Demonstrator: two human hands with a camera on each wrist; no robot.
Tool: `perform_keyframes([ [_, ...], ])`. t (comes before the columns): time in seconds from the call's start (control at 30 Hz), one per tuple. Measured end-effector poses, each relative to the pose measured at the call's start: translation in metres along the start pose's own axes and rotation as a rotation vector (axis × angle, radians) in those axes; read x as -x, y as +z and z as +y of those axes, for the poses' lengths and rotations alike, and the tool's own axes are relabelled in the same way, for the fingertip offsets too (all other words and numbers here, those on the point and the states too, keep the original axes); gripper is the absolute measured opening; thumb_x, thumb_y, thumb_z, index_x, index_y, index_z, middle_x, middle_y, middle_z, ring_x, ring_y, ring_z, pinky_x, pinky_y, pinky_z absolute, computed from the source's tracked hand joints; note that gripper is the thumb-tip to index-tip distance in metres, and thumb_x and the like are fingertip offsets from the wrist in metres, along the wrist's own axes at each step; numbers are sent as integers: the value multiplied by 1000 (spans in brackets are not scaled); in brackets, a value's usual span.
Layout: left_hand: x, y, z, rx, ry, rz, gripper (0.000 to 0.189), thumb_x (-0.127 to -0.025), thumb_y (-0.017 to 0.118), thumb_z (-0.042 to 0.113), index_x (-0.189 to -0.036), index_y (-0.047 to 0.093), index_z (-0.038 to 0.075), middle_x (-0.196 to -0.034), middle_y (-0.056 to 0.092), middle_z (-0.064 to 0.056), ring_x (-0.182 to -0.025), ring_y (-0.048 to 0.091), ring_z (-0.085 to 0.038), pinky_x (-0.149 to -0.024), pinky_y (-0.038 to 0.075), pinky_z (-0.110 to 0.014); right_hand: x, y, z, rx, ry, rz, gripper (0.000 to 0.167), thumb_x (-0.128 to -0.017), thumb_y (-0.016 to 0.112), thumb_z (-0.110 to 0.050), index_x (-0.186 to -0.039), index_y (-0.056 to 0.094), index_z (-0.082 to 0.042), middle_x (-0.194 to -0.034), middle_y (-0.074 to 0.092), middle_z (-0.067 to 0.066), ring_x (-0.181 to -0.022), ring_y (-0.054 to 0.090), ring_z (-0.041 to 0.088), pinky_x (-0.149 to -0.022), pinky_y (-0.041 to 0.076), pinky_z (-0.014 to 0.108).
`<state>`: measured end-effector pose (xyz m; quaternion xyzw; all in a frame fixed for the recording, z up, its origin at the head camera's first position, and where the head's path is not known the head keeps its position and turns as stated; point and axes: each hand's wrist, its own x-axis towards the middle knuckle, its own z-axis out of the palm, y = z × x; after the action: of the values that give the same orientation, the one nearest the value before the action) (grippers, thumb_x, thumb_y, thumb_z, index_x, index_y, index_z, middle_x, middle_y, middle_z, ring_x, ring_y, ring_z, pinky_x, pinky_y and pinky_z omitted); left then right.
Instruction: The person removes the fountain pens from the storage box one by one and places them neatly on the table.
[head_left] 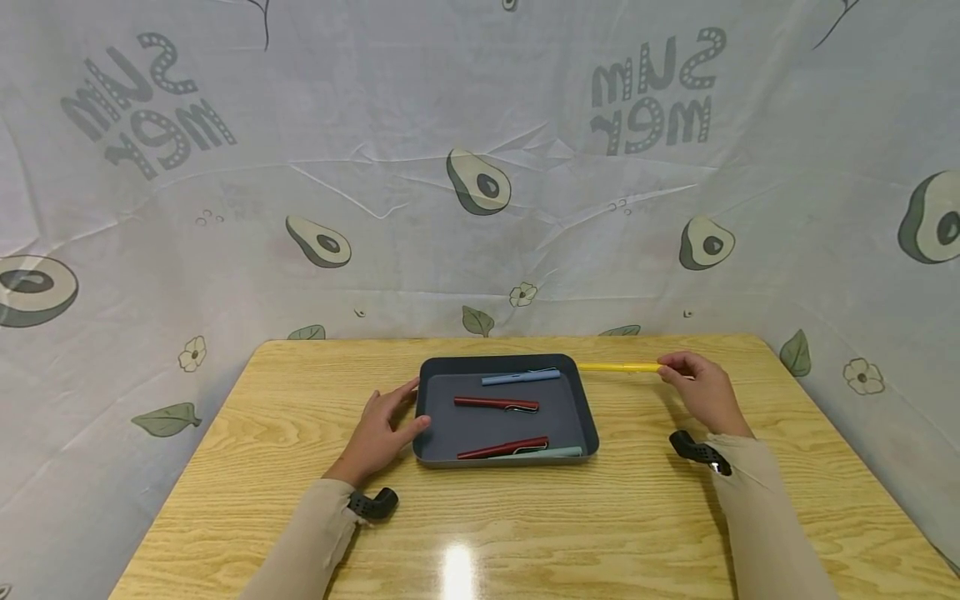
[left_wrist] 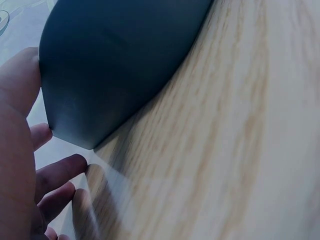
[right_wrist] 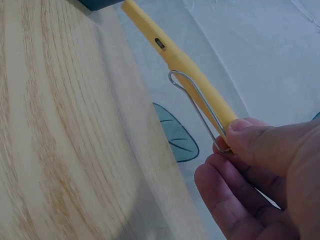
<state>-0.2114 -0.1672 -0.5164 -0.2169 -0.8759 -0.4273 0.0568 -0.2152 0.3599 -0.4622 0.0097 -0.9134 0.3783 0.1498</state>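
Note:
In the head view, a dark grey tray (head_left: 450,427) lies on the table. My left hand (head_left: 378,437) is at its left side, thumb over the rim and fingers along the outer wall; the left wrist view shows the lower fingers spread beside the tray's corner. To the right of the tray, my right hand (head_left: 701,390) pinches a yellow pen (head_left: 618,367) by its clip end, the other end pointing left toward the tray. A wire clip and a small oval window show on the yellow pen (right_wrist: 200,80) in the right wrist view.
Inside the tray lie a blue pen (head_left: 521,377), a red pen (head_left: 495,403), another red pen (head_left: 502,448) and a pale green pen (head_left: 555,453). The wooden table (head_left: 525,533) ends at the back against a printed avocado cloth (head_left: 420,267).

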Motion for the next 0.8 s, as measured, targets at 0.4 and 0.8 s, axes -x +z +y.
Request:
perform_keyframes([
  [0.4,0,0,-1,14,-6,-7,73,-98,72,40,-161,41,18,-152,55,-10,-146,44,-32,-127,2,-62,3,9,-2,4,63,-92,28,-107,60,-19,-124,68,2,-115,69,20,-106,62,34,-74,49,21],
  [0.8,-1,0,0,16,-10,-1,73,-98,72,41,-161,41,18,-150,57,-10,-146,45,-31,-127,2,-60,3,13,6,63,44,-159,21,-105,62,-14,-120,69,-1,-115,70,20,-102,65,34,-83,56,41],
])
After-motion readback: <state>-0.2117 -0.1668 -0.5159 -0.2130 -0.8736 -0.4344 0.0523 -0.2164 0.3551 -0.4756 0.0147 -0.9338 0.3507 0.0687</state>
